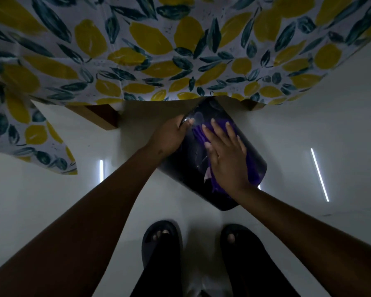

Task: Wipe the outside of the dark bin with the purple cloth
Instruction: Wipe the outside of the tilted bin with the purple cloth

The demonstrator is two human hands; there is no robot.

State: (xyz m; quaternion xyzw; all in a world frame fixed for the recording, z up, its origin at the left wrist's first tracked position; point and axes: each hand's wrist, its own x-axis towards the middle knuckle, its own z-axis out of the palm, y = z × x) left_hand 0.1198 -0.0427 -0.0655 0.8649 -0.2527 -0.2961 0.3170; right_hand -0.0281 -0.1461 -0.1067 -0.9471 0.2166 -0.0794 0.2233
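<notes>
- Lying tilted on the pale floor (51,200), the dark bin (193,159) sits just past centre of the view, its far end tucked under the edge of the tablecloth (137,50) at 12 o'clock and its near end pointing toward 5 o'clock.
- Left hand (169,133): fingers curled and closed over the bin's far-left edge, at 10 o'clock on the bin. The grip is clamped on the bin; the fingertips are partly hidden behind the edge.
- Right hand (225,153): laid flat, palm down, fingers spread apart and pointing toward 11 o'clock. It presses the purple cloth (253,168) against the bin's upward-facing outer side. It does not pinch the cloth; the cloth is held by palm pressure only.
- Cloth position: trapped between the right palm and the bin wall. Purple fabric shows at 10 o'clock beyond the fingers, at 3 o'clock beside the hand, and at 6 o'clock below the wrist.
- Bin surface: glossy, with pale streaks visible left of the right hand.
- Tablecloth: white with yellow lemons and dark green leaves, filling the upper view; one corner hangs down at 9 o'clock.
- A brown table leg (103,116) stands at 10 o'clock from the bin, apart from it.
- Both feet in dark sandals (161,239) stand at 6 o'clock, near the bin's lower end.
- Lighting is dim; bright strip reflections show on the floor at 3 o'clock and 8 o'clock from the bin.
</notes>
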